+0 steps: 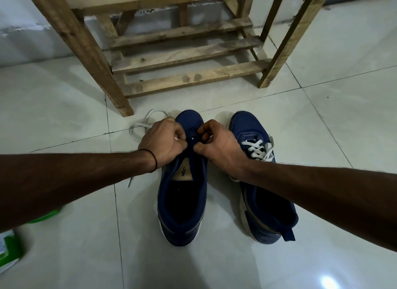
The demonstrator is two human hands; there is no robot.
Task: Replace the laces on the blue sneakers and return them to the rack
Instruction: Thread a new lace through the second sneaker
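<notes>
Two blue sneakers stand side by side on the tiled floor, toes pointing at the rack. The left sneaker (182,194) has bare eyelets near its tongue. My left hand (163,141) pinches a white lace (139,127) at the shoe's left eyelets; the lace loops out on the floor to the left and trails under my forearm. My right hand (217,145) pinches the upper of the same shoe at its right eyelet row. The right sneaker (264,194) carries a white lace across its eyelets, partly hidden by my right wrist.
A wooden slatted shoe rack (189,60) stands just beyond the shoes, its shelves bare where visible. A green and white package (8,250) lies at the lower left edge. A wall runs behind the rack.
</notes>
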